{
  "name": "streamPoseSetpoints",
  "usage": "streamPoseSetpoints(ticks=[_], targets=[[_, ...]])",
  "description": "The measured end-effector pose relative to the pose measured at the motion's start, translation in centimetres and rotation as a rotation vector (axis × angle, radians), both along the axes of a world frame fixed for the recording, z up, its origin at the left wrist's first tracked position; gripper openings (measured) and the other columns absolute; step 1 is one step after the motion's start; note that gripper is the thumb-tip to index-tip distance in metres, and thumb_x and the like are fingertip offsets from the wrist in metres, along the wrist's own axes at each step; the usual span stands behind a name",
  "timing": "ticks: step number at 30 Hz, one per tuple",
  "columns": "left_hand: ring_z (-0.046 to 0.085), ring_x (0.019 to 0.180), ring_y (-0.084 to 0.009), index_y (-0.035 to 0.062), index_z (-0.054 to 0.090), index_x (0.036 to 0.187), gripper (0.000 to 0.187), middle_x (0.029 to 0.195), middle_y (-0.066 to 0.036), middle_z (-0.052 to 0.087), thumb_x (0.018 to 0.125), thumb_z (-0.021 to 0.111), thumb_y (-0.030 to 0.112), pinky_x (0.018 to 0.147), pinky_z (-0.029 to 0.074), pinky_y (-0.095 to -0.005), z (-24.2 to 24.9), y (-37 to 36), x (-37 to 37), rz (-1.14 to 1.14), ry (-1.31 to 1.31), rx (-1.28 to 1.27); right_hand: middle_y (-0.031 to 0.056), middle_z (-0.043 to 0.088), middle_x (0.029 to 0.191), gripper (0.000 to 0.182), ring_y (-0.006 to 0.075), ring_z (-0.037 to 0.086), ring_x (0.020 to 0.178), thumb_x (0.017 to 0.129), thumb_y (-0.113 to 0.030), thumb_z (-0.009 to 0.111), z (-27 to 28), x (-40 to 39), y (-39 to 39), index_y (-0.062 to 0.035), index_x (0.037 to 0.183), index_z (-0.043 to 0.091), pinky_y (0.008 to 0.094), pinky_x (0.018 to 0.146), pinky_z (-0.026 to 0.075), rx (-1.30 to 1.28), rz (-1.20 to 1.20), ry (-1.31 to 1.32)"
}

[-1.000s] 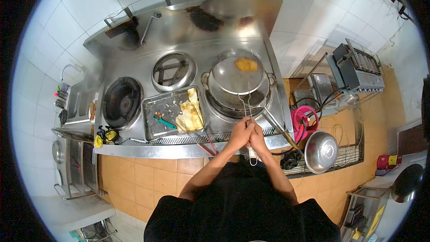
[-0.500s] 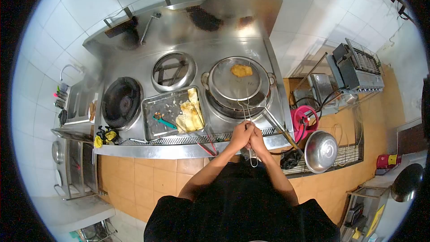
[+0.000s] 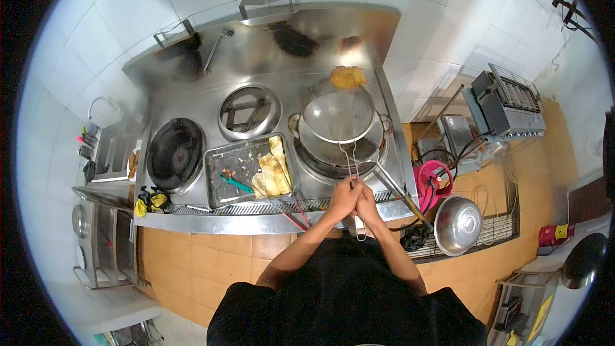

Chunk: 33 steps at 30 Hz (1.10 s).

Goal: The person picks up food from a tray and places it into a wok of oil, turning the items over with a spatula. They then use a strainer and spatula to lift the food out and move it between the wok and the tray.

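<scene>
Both my left hand (image 3: 343, 200) and my right hand (image 3: 366, 205) are closed, one against the other, around the wire handle of a round mesh strainer (image 3: 338, 114). The strainer is over a two-handled wok (image 3: 294, 125) on the right burner. A golden-brown fried piece of food (image 3: 348, 77) shows at the far rim of the mesh, overlapping it in this view. Leaning across the wok's right side is a long-handled utensil (image 3: 402, 189), its head partly hidden. Left of the wok, a metal tray (image 3: 221, 201) holds oil-stained yellowish sheets (image 3: 272, 176) and a turquoise-handled tool (image 3: 237, 182).
A ring-shaped burner (image 3: 249, 113) and a blackened wok (image 3: 175, 154) occupy the stove's left part. Red-handled tongs (image 3: 295, 220) jut over the front edge. To the right are a pink container (image 3: 433, 186), an upturned metal bowl (image 3: 457, 225) and a grill unit (image 3: 509, 109).
The fried piece has gone from the middle of the mesh to its far rim, away from me. The strainer looks more tilted; both hands keep their grip on its handle.
</scene>
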<state>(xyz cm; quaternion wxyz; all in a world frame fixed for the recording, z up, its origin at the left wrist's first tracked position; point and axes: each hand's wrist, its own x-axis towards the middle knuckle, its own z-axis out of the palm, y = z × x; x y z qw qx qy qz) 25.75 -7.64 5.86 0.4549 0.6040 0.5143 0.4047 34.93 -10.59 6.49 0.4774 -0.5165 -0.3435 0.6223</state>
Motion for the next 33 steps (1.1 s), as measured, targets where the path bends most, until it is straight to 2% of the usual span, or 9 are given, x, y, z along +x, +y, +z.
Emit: streamPoseSetpoints(ticks=[5,8,11,15,21,24,27,31,33], targets=[[0.067,0.064,-0.0304,-0.0038,0.062,0.098,0.033,0.069,-0.02,0.065,0.088,0.055,0.027,0.06,0.051,-0.0388,0.0,0.5,-0.2,0.001,-0.087,-0.143,0.0002,0.049,0.061,0.03,0.0072,0.044,0.044,0.102,-0.028,0.037,0.1,-0.1,0.2,-0.0032,0.1,0.053,0.0232,0.037,0.033,-0.011,-0.001,-0.033],[0.066,0.057,-0.0252,-0.0013,0.063,0.097,0.032,0.064,-0.017,0.064,0.088,0.054,0.028,0.054,0.05,-0.0363,1.4,-0.1,-0.4,-0.022,-0.129,-0.308,0.0002,0.046,0.055,0.027,0.0077,0.04,0.038,0.102,-0.028,0.04,0.6,-0.5,0.1,-0.0046,0.097,0.054,0.0231,0.035,0.031,-0.032,-0.047,-0.015],[0.067,0.059,-0.0268,-0.0025,0.062,0.097,0.034,0.066,-0.017,0.064,0.088,0.053,0.029,0.057,0.051,-0.0377,0.1,-0.3,-0.5,0.005,0.008,-0.114,-0.0001,0.046,0.054,0.027,0.0081,0.04,0.038,0.102,-0.027,0.04,0.4,-0.6,-0.1,-0.0037,0.096,0.054,0.0233,0.035,0.031,-0.031,-0.033,0.0],[0.067,0.064,-0.0302,-0.0041,0.062,0.097,0.035,0.069,-0.019,0.065,0.088,0.052,0.029,0.062,0.051,-0.0396,-0.6,-0.4,-0.2,-0.025,-0.092,-0.242,0.0,0.046,0.054,0.028,0.0085,0.04,0.038,0.102,-0.027,0.04,-0.4,-0.1,-0.3,-0.0032,0.098,0.054,0.0234,0.035,0.031,-0.044,-0.018,0.062],[0.067,0.068,-0.0339,-0.0043,0.061,0.102,0.035,0.073,-0.022,0.065,0.088,0.052,0.027,0.064,0.05,-0.0405,-0.2,0.1,-0.1,0.011,-0.063,-0.007,0.0004,0.046,0.054,0.028,0.009,0.041,0.037,0.103,-0.027,0.038,1.0,0.1,-0.1,-0.004,0.106,0.053,0.0238,0.034,0.032,0.02,0.017,0.018],[0.067,0.068,-0.0349,-0.0047,0.061,0.103,0.034,0.073,-0.023,0.065,0.089,0.053,0.025,0.063,0.05,-0.0415,1.0,-0.6,-0.6,-0.048,-0.051,-0.051,-0.0003,0.046,0.057,0.029,0.0079,0.042,0.04,0.103,-0.028,0.037,1.1,-0.1,-0.5,-0.0031,0.112,0.049,0.024,0.035,0.032,0.02,0.013,-0.03],[0.067,0.067,-0.0344,-0.0053,0.06,0.1,0.033,0.071,-0.022,0.064,0.089,0.052,0.025,0.063,0.051,-0.0416,-0.4,-0.2,-0.6,-0.05,-0.026,-0.109,0.0,0.046,0.057,0.029,0.0081,0.042,0.041,0.103,-0.028,0.037,-0.5,-0.1,-0.2,-0.003,0.111,0.049,0.0239,0.035,0.033,-0.029,0.006,-0.006],[0.067,0.067,-0.0349,-0.0059,0.06,0.098,0.033,0.07,-0.023,0.064,0.089,0.052,0.025,0.063,0.051,-0.0418,-1.0,-0.3,-0.2,0.009,-0.052,-0.013,0.0002,0.046,0.055,0.027,0.0087,0.041,0.038,0.103,-0.028,0.039,-0.7,-0.1,-0.3,-0.005,0.108,0.052,0.024,0.034,0.032,-0.037,0.006,-0.008],[0.066,0.06,-0.0324,-0.0058,0.06,0.098,0.034,0.067,-0.021,0.063,0.089,0.052,0.026,0.058,0.051,-0.0395,-0.1,-0.2,-0.5,-0.054,-0.107,-0.259,0.0003,0.045,0.054,0.027,0.0093,0.041,0.038,0.103,-0.028,0.039,-0.8,0.0,-0.2,-0.0042,0.103,0.052,0.0248,0.034,0.032,-0.056,-0.003,0.038]])
